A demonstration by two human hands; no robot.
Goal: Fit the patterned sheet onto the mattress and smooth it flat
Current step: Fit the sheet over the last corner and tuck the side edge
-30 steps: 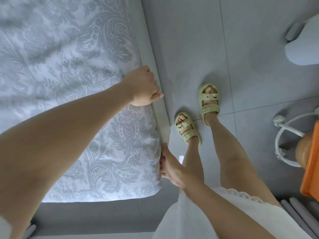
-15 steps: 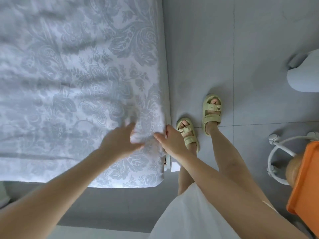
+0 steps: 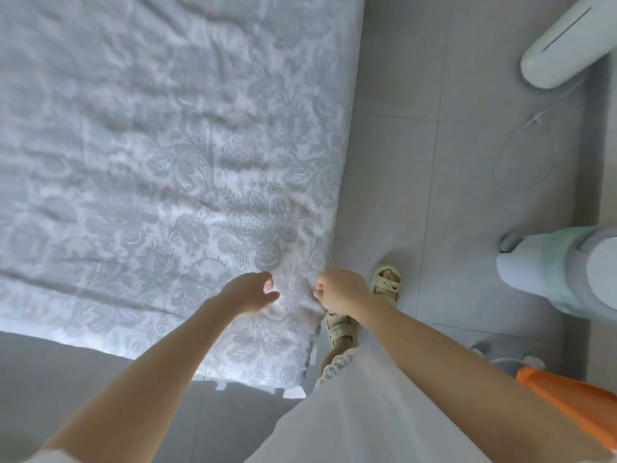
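Note:
The patterned sheet (image 3: 173,168), white with grey paisley print, covers the mattress and fills the left of the view; it is wrinkled across its top. Near the bed's right edge, close to the near corner, my left hand (image 3: 248,294) has its fingers curled and pinches a fold of the sheet. My right hand (image 3: 340,290) grips the sheet's edge at the side of the mattress. A small ridge of fabric stands between the two hands.
Grey tiled floor (image 3: 450,162) runs along the bed's right side, where my feet in pale green sandals (image 3: 387,284) stand. A white appliance (image 3: 567,48) lies at top right. An orange object (image 3: 567,406) and another person's leg (image 3: 561,272) are at right.
The view has swung up over more of the bed. Both hands have closed on the sheet near the right edge, where half a second ago they lay flatter on it.

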